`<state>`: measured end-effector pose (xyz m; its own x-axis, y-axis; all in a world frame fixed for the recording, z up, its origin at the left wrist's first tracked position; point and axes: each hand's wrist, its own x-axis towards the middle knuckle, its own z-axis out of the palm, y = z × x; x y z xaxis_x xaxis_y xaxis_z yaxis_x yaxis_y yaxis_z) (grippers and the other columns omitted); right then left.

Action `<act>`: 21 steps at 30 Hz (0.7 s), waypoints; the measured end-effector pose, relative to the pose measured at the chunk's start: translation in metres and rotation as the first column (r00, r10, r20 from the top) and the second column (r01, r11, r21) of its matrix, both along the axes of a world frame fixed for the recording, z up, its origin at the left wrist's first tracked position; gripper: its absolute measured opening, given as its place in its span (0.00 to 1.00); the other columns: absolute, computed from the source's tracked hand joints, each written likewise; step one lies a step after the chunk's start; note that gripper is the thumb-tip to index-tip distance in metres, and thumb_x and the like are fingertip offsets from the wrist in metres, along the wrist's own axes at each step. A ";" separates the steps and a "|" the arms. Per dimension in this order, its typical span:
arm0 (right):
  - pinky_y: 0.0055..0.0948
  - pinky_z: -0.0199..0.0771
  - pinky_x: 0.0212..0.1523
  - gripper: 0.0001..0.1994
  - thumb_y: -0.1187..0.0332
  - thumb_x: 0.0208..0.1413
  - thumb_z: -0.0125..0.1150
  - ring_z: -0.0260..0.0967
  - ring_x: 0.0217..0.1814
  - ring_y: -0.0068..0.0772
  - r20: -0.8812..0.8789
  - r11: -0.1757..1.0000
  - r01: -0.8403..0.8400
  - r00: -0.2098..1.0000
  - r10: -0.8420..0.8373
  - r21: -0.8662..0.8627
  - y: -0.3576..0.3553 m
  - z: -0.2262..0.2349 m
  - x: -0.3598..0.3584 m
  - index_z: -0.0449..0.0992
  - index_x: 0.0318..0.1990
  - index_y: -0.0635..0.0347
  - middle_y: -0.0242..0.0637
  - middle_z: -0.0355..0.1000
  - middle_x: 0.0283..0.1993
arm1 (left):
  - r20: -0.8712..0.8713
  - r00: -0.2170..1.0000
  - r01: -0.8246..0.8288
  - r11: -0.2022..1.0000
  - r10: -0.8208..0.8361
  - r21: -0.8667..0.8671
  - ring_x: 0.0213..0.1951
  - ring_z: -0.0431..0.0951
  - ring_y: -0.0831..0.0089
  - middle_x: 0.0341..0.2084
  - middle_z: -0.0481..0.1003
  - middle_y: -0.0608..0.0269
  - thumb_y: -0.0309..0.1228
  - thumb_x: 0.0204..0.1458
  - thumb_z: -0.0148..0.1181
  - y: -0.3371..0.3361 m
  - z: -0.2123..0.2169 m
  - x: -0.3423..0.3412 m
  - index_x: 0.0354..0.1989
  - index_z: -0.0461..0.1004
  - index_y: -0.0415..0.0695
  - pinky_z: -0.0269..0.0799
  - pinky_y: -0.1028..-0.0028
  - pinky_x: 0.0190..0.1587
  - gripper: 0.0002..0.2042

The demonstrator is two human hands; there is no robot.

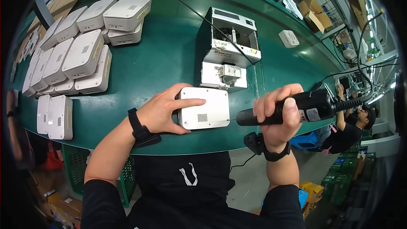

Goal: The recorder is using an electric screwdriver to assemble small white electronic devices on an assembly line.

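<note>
Green bench carries a white box pinned by the left hand; the right hand grips an electric screwdriver lying crosswise, tip pointing left at the box's edge.

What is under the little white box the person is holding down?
The white box lies flat on the green table, pressed by the left hand. Only green surface shows around it; the box itself covers whatever is directly beneath.

The near white box looks of smooth matt plastic. The screwdriver has black plastic, ribbed at its grip. The table is green, slightly glossy.
</note>
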<state>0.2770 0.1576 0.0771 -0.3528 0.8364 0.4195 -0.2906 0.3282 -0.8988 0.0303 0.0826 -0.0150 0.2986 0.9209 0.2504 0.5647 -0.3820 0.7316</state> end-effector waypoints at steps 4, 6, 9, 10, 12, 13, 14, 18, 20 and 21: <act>0.31 0.64 0.20 0.12 0.59 0.61 0.48 0.57 0.15 0.27 -0.031 0.999 -0.031 0.999 0.031 0.017 0.001 -0.004 0.002 0.61 0.41 0.58 0.34 0.61 0.20 | 0.002 1.000 0.003 1.000 -0.003 0.006 0.53 0.73 0.54 0.56 0.65 0.54 0.33 0.32 0.77 0.000 0.000 -0.002 0.59 0.72 0.64 0.74 0.62 0.54 0.38; 0.31 0.64 0.20 0.12 0.59 0.61 0.48 0.57 0.14 0.27 -0.045 0.999 -0.039 0.998 0.040 0.014 0.001 -0.005 0.002 0.61 0.40 0.58 0.34 0.61 0.20 | 0.002 1.000 0.000 1.000 0.000 0.012 0.54 0.72 0.54 0.56 0.65 0.54 0.34 0.32 0.77 -0.001 -0.001 -0.002 0.59 0.72 0.64 0.74 0.62 0.55 0.38; 0.31 0.64 0.20 0.12 0.59 0.61 0.48 0.58 0.14 0.27 -0.015 0.999 -0.053 0.998 0.053 0.001 0.002 -0.004 0.001 0.62 0.40 0.58 0.34 0.61 0.20 | 0.001 1.000 0.003 1.000 -0.003 0.021 0.54 0.72 0.54 0.56 0.65 0.54 0.34 0.32 0.77 0.001 -0.001 -0.002 0.59 0.72 0.64 0.74 0.62 0.55 0.38; 0.31 0.64 0.20 0.12 0.59 0.61 0.49 0.58 0.14 0.27 0.000 0.998 -0.060 0.998 0.060 -0.008 0.003 -0.002 -0.001 0.62 0.40 0.58 0.34 0.61 0.20 | 0.000 1.000 0.005 1.000 -0.005 0.023 0.54 0.72 0.54 0.56 0.65 0.54 0.34 0.32 0.76 0.001 0.000 -0.002 0.59 0.72 0.64 0.73 0.62 0.55 0.38; 0.31 0.65 0.20 0.12 0.59 0.61 0.49 0.58 0.15 0.27 -0.011 0.999 -0.049 0.999 0.049 -0.001 0.007 0.007 -0.005 0.62 0.40 0.58 0.34 0.61 0.20 | 0.002 1.000 0.006 1.000 -0.006 0.019 0.54 0.72 0.54 0.56 0.65 0.54 0.34 0.32 0.76 0.000 -0.001 -0.002 0.59 0.72 0.64 0.73 0.62 0.55 0.38; 0.32 0.65 0.20 0.12 0.59 0.61 0.49 0.58 0.15 0.27 -0.018 0.999 -0.041 0.999 0.041 0.002 0.009 0.015 -0.009 0.62 0.40 0.58 0.34 0.61 0.20 | 0.008 1.000 0.005 1.000 -0.006 0.013 0.54 0.72 0.54 0.56 0.65 0.54 0.34 0.32 0.76 -0.001 -0.002 -0.002 0.59 0.72 0.64 0.73 0.62 0.55 0.38; 0.32 0.65 0.20 0.12 0.59 0.61 0.49 0.58 0.15 0.27 -0.026 0.999 -0.032 0.999 0.033 0.005 0.013 0.022 -0.014 0.62 0.40 0.58 0.34 0.61 0.20 | 0.014 1.000 0.005 1.000 -0.005 0.006 0.54 0.72 0.54 0.56 0.65 0.54 0.34 0.32 0.76 -0.002 -0.001 -0.004 0.60 0.72 0.64 0.73 0.62 0.54 0.38; 0.32 0.65 0.21 0.12 0.59 0.62 0.48 0.58 0.15 0.27 -0.132 0.994 0.102 0.987 -0.095 0.049 0.042 0.042 -0.034 0.64 0.39 0.58 0.34 0.61 0.20 | 0.022 1.000 0.008 1.000 -0.008 -0.002 0.54 0.72 0.53 0.57 0.65 0.54 0.32 0.31 0.77 -0.002 0.003 -0.001 0.59 0.73 0.61 0.72 0.62 0.56 0.38; 0.32 0.65 0.21 0.12 0.58 0.62 0.48 0.58 0.15 0.27 -0.093 0.990 0.118 0.989 -0.111 0.073 0.053 0.042 -0.045 0.64 0.39 0.58 0.33 0.61 0.20 | 0.015 1.000 0.011 1.000 -0.011 0.013 0.54 0.72 0.53 0.57 0.65 0.53 0.32 0.31 0.77 -0.001 0.002 -0.001 0.59 0.73 0.61 0.72 0.62 0.56 0.38; 0.31 0.64 0.21 0.12 0.58 0.62 0.47 0.58 0.15 0.28 -0.050 0.987 0.131 0.991 -0.127 0.093 0.058 0.041 -0.050 0.64 0.39 0.58 0.33 0.61 0.20 | 0.012 1.000 0.012 1.000 -0.012 0.022 0.54 0.72 0.53 0.57 0.65 0.53 0.32 0.31 0.77 -0.002 0.000 0.000 0.59 0.73 0.61 0.72 0.62 0.56 0.38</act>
<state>0.2270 0.2152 0.1177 -0.2240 0.8288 0.5127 -0.2786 0.4497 -0.8486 0.0299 0.0811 -0.0148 0.3063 0.9117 0.2739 0.5514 -0.4044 0.7297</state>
